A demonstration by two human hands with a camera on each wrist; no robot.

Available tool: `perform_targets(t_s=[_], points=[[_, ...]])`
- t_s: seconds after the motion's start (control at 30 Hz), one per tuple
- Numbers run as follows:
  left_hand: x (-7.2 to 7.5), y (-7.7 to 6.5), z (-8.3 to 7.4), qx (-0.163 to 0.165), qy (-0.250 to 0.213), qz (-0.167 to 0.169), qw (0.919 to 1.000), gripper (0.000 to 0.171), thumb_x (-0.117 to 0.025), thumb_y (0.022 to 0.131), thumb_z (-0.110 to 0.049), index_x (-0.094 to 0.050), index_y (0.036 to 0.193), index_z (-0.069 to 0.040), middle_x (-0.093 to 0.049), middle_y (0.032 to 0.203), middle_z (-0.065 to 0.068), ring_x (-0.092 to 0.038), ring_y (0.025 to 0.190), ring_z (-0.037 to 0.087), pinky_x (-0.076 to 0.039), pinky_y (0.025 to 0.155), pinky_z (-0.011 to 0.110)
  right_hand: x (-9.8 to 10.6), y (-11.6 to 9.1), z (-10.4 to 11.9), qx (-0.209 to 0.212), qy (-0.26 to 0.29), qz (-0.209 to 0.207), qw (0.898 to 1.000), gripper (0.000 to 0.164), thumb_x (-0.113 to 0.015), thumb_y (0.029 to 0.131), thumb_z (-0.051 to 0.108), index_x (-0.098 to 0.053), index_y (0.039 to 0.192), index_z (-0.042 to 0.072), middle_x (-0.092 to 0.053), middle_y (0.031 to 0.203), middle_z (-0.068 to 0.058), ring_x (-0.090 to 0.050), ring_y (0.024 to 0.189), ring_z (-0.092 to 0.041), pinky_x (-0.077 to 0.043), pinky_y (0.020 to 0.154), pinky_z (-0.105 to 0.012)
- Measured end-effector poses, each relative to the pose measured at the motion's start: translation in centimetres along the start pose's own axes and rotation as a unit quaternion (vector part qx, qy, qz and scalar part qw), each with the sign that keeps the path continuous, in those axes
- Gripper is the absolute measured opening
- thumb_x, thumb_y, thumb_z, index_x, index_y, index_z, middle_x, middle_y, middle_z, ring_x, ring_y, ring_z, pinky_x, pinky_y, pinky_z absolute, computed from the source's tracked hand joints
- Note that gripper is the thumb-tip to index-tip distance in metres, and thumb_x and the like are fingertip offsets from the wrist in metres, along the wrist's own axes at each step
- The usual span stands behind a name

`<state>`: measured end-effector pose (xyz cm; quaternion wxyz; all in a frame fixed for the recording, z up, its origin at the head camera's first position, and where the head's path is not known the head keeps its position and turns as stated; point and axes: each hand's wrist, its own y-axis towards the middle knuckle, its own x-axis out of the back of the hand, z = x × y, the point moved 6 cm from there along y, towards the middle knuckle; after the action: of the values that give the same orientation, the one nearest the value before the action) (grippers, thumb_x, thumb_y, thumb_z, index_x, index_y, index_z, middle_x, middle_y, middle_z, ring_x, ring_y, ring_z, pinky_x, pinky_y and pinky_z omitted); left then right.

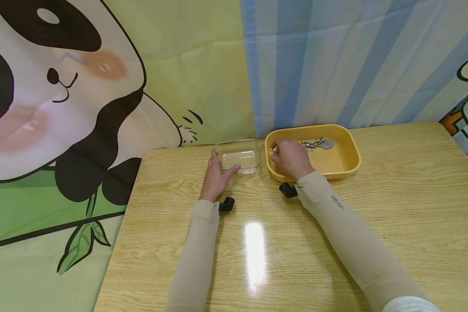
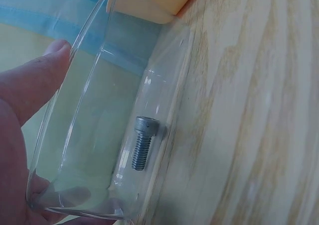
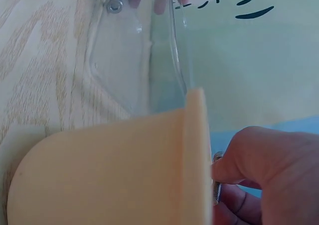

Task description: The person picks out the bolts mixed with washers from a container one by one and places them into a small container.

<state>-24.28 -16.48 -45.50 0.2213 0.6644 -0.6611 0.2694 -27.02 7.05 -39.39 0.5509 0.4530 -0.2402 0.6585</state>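
My left hand (image 1: 215, 180) holds the near left corner of a clear rectangular container (image 1: 239, 158), thumb on the near rim and fingers along the left side. Inside, one silvery socket-head bolt (image 2: 142, 144) lies on the bottom in the left wrist view. Over the left part of a yellow tub (image 1: 337, 162), my right hand (image 1: 294, 160) pinches another metal bolt (image 3: 217, 190) between thumb and fingers. The tub's wall partly hides that bolt in the right wrist view. Several metal bolts (image 1: 313, 143) and a round metal piece (image 1: 327, 144) lie in the tub.
The container and tub stand side by side at the back of a wooden table (image 1: 257, 242). Right behind them hangs a printed curtain (image 1: 210, 78) with a panda and blue stripes. A black wrist mount (image 1: 227, 204) sits at the left cuff, another (image 1: 287, 190) at the right.
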Motion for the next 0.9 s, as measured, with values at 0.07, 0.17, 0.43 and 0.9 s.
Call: perform_targets(t_s=[0.07,0.17,0.43,0.9], points=[[0.0,0.0,0.0,0.0,-0.003,0.001,1.0,0.116,-0.064,0.088,-0.066,0.006,0.162,-0.012,-0.017,0.167,0.012,-0.027,0.147,0.039,-0.028,0.117,0.055,0.1,0.0,0.2,0.003,-0.002,-0.005,1.0,0.022,-0.058,0.09,0.005,-0.072,0.106,0.001,-0.072,0.094,-0.014,-0.067,0.081,-0.03,-0.055,0.073,-0.045],[0.0,0.1,0.1,0.0,-0.005,0.003,1.0,0.116,-0.064,0.088,-0.067,0.007,0.162,-0.014,-0.016,0.167,0.011,-0.026,0.148,0.038,-0.027,0.117,0.055,0.2,-0.1,0.6,0.009,0.003,-0.012,1.0,0.022,-0.057,0.091,0.005,-0.072,0.106,0.001,-0.072,0.095,-0.015,-0.067,0.083,-0.03,-0.055,0.073,-0.046],[0.0,0.2,0.1,0.002,-0.003,0.002,1.0,0.114,-0.065,0.089,-0.064,0.007,0.162,-0.014,-0.016,0.167,0.011,-0.026,0.148,0.039,-0.027,0.117,0.055,0.0,-0.2,1.5,0.025,0.024,-0.014,0.999,0.022,-0.057,0.093,0.005,-0.071,0.108,0.0,-0.071,0.099,-0.016,-0.067,0.086,-0.03,-0.055,0.075,-0.045],[-0.1,0.0,0.0,0.006,-0.001,-0.004,1.0,0.113,-0.066,0.09,-0.061,0.006,0.162,-0.014,-0.017,0.167,0.011,-0.028,0.146,0.04,-0.028,0.117,0.056,-0.5,-0.3,3.1,0.048,0.022,-0.029,0.998,0.018,-0.061,0.091,0.004,-0.073,0.105,0.0,-0.071,0.096,-0.015,-0.066,0.085,-0.029,-0.055,0.075,-0.042]])
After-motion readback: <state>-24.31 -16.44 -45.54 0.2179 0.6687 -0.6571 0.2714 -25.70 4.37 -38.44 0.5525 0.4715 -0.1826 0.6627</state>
